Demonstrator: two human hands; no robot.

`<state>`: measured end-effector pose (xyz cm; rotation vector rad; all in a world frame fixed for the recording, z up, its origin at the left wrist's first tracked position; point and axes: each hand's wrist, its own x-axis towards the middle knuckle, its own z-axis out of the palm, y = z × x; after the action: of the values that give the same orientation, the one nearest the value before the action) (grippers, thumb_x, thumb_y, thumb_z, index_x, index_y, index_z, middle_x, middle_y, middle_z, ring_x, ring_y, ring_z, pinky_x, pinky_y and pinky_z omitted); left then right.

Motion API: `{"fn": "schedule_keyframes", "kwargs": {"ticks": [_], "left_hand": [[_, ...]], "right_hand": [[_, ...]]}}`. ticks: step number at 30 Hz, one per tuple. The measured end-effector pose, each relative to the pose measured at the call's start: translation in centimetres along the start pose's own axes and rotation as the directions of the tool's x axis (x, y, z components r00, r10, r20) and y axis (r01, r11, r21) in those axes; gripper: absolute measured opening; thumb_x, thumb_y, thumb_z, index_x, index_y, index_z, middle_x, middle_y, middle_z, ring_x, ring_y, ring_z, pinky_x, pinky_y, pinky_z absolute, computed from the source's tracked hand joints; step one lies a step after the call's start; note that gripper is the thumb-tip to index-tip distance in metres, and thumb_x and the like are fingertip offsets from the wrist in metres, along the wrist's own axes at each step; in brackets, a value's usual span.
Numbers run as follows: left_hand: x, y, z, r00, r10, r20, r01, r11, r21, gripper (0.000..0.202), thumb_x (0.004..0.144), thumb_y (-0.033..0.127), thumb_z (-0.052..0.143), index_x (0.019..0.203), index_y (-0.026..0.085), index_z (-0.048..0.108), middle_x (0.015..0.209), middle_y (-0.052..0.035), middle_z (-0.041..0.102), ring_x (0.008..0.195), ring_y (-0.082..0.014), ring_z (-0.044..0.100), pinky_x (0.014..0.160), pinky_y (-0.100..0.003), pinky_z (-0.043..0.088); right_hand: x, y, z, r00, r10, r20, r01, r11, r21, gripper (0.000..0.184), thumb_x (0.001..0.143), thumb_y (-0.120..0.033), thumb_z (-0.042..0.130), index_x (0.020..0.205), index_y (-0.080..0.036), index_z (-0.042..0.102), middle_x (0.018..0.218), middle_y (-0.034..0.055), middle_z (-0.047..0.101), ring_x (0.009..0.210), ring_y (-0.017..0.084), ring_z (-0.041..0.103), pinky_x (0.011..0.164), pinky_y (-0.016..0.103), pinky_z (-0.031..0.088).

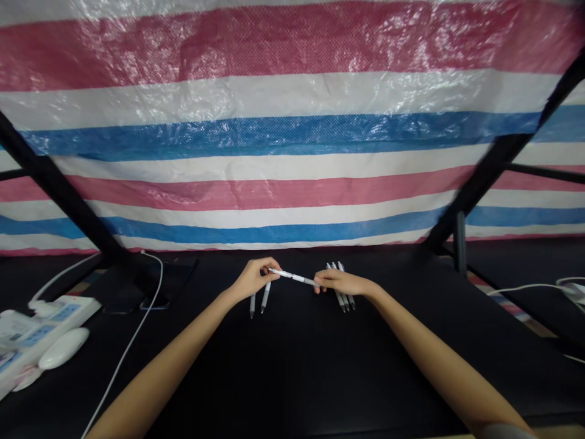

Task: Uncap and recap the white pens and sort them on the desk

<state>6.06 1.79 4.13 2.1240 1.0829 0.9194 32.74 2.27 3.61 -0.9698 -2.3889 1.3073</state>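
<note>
Both of my hands hold one white pen just above a black table. My left hand pinches its left end, fingers closed. My right hand pinches the grey right end, fingers closed too. Two white pens lie on the table under my left hand. Three more white pens lie side by side under and behind my right hand, partly hidden by it.
A white power strip with a white oval device sits at the left edge, a white cable trailing from it. A dark phone lies behind. Black frame bars cross a striped tarpaulin. More cables lie at right.
</note>
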Motion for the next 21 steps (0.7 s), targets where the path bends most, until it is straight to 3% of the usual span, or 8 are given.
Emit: {"fn": "schedule_keyframes", "kwargs": {"ticks": [7, 10, 15, 21], "left_hand": [[-0.1, -0.1, 0.2, 0.998, 0.066, -0.024, -0.067, 0.998, -0.021, 0.003, 0.073, 0.018, 0.062, 0.075, 0.016, 0.064, 0.080, -0.0026, 0.067, 0.071, -0.0123, 0.058, 0.066, -0.024, 0.043], [-0.1, -0.3, 0.3, 0.999, 0.030, -0.019, -0.032, 0.998, -0.061, 0.006, 0.072, 0.020, 0.064, 0.077, 0.016, 0.064, 0.079, -0.0026, 0.067, 0.068, -0.0122, 0.057, 0.065, -0.024, 0.044], [0.1, -0.5, 0.5, 0.992, -0.107, -0.059, 0.083, 0.946, -0.313, 0.024, 0.069, 0.028, 0.069, 0.088, 0.015, 0.065, 0.077, -0.0040, 0.067, 0.065, -0.0135, 0.060, 0.064, -0.026, 0.046], [0.0, -0.5, 1.5, 0.973, -0.208, -0.095, 0.110, 0.792, -0.600, 0.034, 0.070, 0.033, 0.070, 0.097, 0.015, 0.062, 0.089, -0.0090, 0.071, 0.085, -0.0210, 0.065, 0.076, -0.033, 0.049]], "right_hand": [[0.1, 0.5, -0.1, 0.999, 0.000, 0.032, -0.002, 0.997, 0.079, 0.044, 0.087, -0.050, 0.040, 0.076, -0.014, 0.062, 0.075, 0.0036, 0.058, 0.068, 0.013, 0.049, 0.070, 0.028, 0.039], [0.0, 0.5, -0.2, 0.999, 0.021, 0.039, -0.024, 0.997, 0.078, 0.044, 0.087, -0.050, 0.040, 0.076, -0.014, 0.063, 0.073, 0.0031, 0.057, 0.067, 0.013, 0.048, 0.069, 0.027, 0.038], [-0.2, -0.7, -0.1, 0.999, 0.020, 0.046, -0.025, 0.995, 0.092, 0.044, 0.087, -0.049, 0.042, 0.075, -0.014, 0.064, 0.070, 0.0023, 0.056, 0.066, 0.012, 0.048, 0.068, 0.026, 0.038], [0.0, -2.0, 0.6, 1.000, -0.011, 0.027, 0.006, 0.987, 0.163, 0.042, 0.083, -0.053, 0.047, 0.071, -0.014, 0.059, 0.070, 0.0016, 0.057, 0.066, 0.012, 0.050, 0.068, 0.027, 0.040]]}}
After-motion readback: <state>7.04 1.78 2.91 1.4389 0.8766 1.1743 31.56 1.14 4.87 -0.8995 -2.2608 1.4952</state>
